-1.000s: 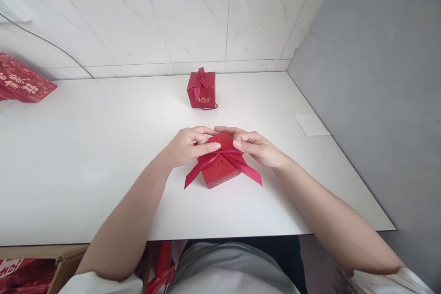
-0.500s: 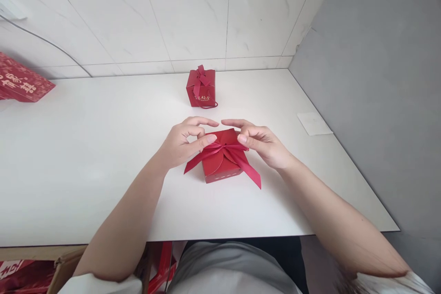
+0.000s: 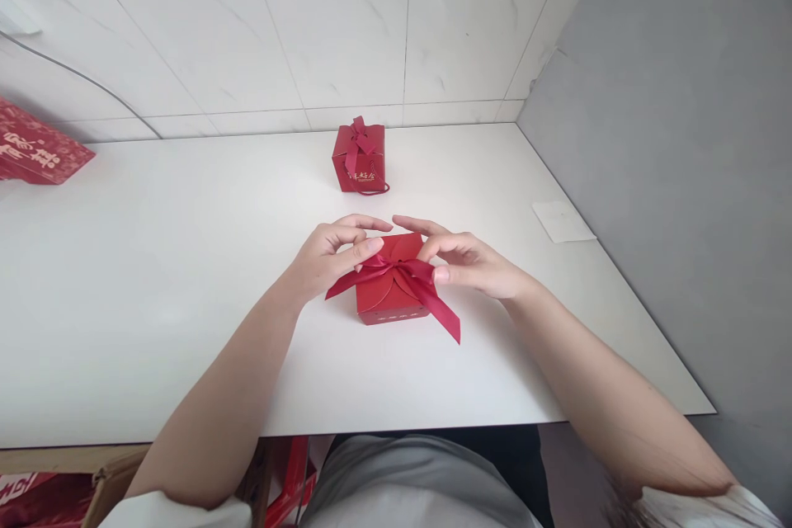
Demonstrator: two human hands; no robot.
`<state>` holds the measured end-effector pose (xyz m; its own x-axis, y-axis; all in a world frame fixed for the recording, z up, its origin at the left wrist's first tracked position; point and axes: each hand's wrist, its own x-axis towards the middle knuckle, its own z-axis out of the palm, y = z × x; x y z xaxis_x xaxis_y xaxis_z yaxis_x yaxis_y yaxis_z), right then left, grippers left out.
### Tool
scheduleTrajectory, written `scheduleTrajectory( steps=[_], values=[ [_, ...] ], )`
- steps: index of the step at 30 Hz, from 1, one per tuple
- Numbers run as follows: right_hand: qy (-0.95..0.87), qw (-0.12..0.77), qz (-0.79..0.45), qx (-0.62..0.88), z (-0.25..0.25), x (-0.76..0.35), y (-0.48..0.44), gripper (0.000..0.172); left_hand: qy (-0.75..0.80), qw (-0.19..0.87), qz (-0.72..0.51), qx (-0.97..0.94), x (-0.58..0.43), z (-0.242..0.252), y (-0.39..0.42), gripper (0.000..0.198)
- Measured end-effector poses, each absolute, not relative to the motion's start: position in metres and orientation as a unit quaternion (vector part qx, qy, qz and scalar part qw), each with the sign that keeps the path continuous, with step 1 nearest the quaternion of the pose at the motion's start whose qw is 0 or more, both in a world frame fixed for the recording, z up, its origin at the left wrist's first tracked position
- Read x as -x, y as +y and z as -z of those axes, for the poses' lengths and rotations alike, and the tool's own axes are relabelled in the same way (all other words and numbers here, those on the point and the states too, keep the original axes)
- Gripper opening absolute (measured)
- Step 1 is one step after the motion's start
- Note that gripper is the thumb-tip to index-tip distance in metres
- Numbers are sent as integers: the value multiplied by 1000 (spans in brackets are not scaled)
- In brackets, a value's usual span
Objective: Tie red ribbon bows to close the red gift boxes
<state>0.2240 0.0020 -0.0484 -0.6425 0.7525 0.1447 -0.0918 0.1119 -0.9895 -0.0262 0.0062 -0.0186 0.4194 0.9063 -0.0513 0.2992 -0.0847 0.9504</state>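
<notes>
A red gift box [image 3: 393, 316] with folded, curved top flaps sits on the white table in front of me. A dark pink ribbon [image 3: 396, 266] is tied in a bow across its top, with tails hanging to the left and front right. My left hand [image 3: 337, 256] pinches the left side of the bow between thumb and curled fingers, index finger stretched out over the far edge. On the other side, my right hand [image 3: 479, 264] has thumb and middle finger on the bow's right loop, its index finger also extended. The fingers partly hide both loops.
Behind stands a second red box [image 3: 360, 169] with a bow and cord handle. A red printed package [image 3: 43, 150] lies at far left, a white paper [image 3: 563, 221] at right. Tiled wall at the back, grey panel on the right. An open carton [image 3: 117, 478] sits below the table edge.
The box has turned slightly and shifted a little left. My right thumb and middle finger have moved onto the ribbon's right loop. My left hand stays almost in place.
</notes>
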Motion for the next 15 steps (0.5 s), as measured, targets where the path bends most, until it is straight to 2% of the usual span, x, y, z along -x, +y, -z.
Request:
scheduleTrajectory(
  steps=[4, 10, 15],
  values=[
    [-677, 321, -621, 229, 49, -223, 2, 15, 441, 500, -303, -681, 25, 19, 5, 43],
    [-646, 335, -635, 260, 47, -221, 2, 37, 448, 435, -319, -713, 22, 21, 4, 48],
    [-639, 330, -638, 276, 44, -220, 1, 36, 453, 379, -309, -746, 20, 24, 3, 44]
  ],
)
